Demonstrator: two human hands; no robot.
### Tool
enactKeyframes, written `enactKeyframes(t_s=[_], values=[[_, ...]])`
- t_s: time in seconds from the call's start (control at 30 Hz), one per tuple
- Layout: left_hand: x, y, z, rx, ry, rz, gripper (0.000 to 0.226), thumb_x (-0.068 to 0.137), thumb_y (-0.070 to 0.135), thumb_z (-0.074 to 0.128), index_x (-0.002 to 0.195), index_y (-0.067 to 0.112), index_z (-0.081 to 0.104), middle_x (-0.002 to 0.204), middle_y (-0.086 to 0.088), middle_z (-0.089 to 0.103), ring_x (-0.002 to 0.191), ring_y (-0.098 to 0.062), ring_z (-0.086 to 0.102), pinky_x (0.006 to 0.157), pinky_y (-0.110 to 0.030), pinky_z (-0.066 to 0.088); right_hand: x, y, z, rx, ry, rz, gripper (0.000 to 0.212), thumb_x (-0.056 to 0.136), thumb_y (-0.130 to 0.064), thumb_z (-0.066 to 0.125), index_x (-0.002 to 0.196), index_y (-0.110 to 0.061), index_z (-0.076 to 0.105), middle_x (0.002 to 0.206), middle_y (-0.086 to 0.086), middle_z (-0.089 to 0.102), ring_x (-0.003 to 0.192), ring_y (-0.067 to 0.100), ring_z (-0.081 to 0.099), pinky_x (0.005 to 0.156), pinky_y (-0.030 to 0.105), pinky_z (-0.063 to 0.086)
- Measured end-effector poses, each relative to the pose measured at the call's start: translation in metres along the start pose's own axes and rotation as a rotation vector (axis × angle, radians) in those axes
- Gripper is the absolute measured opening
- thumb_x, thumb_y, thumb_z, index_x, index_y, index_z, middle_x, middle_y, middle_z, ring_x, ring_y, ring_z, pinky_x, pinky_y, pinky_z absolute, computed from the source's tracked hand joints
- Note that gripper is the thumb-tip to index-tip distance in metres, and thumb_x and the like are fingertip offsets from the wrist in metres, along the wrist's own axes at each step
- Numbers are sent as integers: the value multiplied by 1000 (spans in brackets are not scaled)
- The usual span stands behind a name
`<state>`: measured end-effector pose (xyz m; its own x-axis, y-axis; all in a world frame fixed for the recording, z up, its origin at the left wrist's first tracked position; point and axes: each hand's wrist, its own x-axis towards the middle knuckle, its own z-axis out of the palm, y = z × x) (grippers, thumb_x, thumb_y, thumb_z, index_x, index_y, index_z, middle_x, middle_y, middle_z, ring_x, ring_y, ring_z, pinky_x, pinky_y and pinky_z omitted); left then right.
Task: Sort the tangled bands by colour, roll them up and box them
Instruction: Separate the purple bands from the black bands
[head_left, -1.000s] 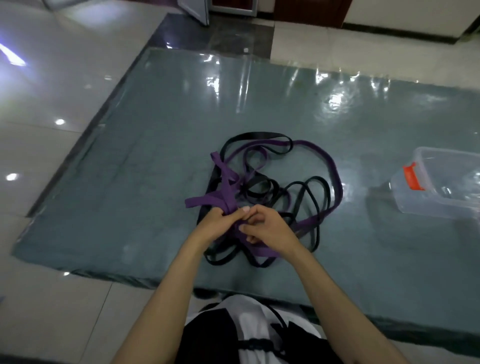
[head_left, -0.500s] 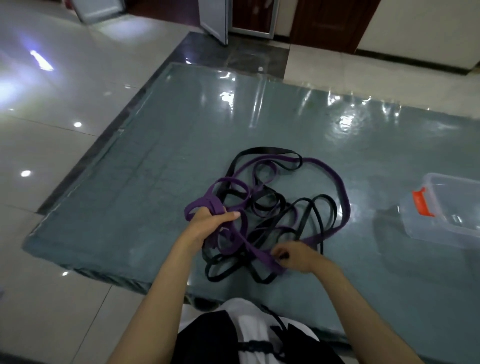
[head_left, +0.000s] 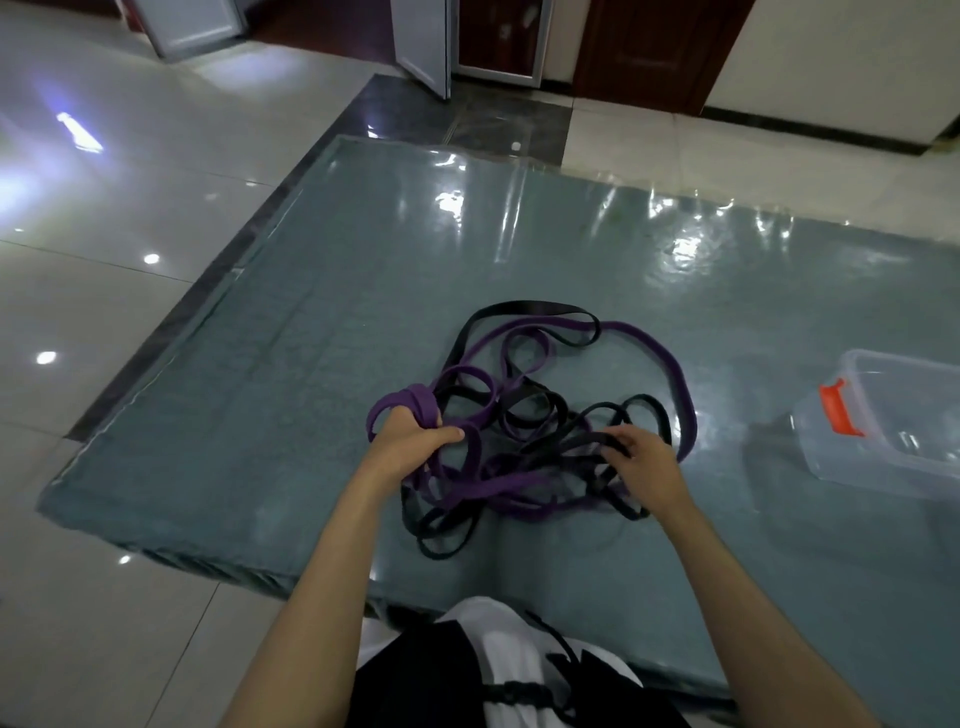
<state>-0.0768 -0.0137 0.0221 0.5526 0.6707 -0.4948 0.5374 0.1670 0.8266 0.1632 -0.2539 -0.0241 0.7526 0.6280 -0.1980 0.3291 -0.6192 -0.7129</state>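
Observation:
A tangle of purple bands (head_left: 670, 364) and black bands (head_left: 530, 310) lies in the middle of a grey-green mat (head_left: 322, 332). My left hand (head_left: 408, 441) grips a gathered bunch of purple band at the tangle's left side. At the tangle's right side my right hand (head_left: 644, 462) pinches black band strands. A clear plastic box (head_left: 893, 415) with an orange clip stands open on the mat to the right, apart from the bands.
The mat lies on a glossy tiled floor (head_left: 104, 291). Doors and a wall stand at the far end. My knees and dark clothing (head_left: 467, 670) are at the mat's near edge.
My hands have parted. The left carried a bunch of purple band to the left, and the right went to the right and took black strands. The view has tilted up.

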Motion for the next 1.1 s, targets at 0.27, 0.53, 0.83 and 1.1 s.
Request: enactKeyframes(t_s=[0.27,0.53,0.83,1.1], values=[[2,-4,-22,151,42,112,43,82,15,86,63,20,47,55,5,51,63,-18,56,73,-39,52,-14,40,1,-312,10,307,50,97,3,53,143,-14,62,146,16,59,140,38,49,120,53,35],[-4,-1,-25,165,-10,191,46,80,12,87,60,24,48,54,10,50,54,-7,54,65,-30,48,-23,-28,71,-582,-422,-369,80,91,-4,62,160,-34,35,171,-7,21,161,19,9,127,56,14],[-10,3,-23,200,-47,244,41,82,17,85,65,23,48,54,13,47,54,-6,50,64,-33,47,-16,-33,80,-806,-455,-330,42,94,-20,72,134,-34,66,139,-3,60,133,20,55,111,39,40],[-16,9,-22,234,-56,233,42,83,17,85,66,21,48,52,13,46,52,-6,49,61,-32,48,-33,-11,75,-876,-579,-392,44,104,-25,60,147,-33,53,147,6,43,127,32,56,102,44,51]])
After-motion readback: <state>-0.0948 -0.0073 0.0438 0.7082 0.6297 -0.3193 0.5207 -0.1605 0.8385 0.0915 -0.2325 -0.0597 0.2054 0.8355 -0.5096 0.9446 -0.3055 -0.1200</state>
